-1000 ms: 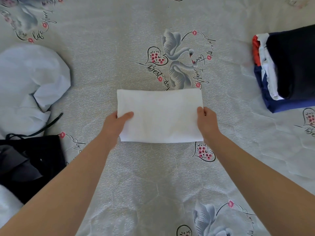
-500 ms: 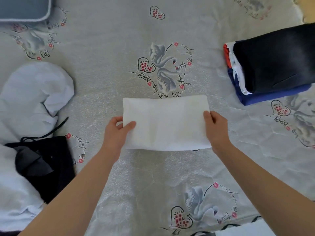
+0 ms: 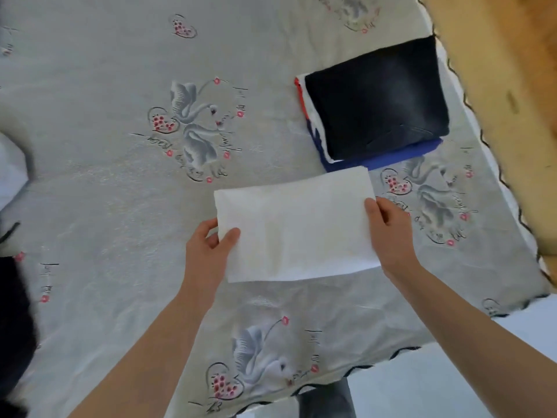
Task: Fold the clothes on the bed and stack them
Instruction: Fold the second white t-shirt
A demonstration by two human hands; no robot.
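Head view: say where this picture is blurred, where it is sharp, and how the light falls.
Head view: soft motion blur at the left edge, smearing the dark garment; white folded cloth, left hand and right hand fairly sharp; even daylight with faint shadows, mild sheen on the bedsheet; wide-angle bending at the bed's right edge.

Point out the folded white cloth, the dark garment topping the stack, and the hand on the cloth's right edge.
folded white cloth (image 3: pixel 297 227), head view, middle of its top face
dark garment (image 3: pixel 376 98), head view, centre of its upper surface
right hand (image 3: pixel 388 229), head view, back of the hand
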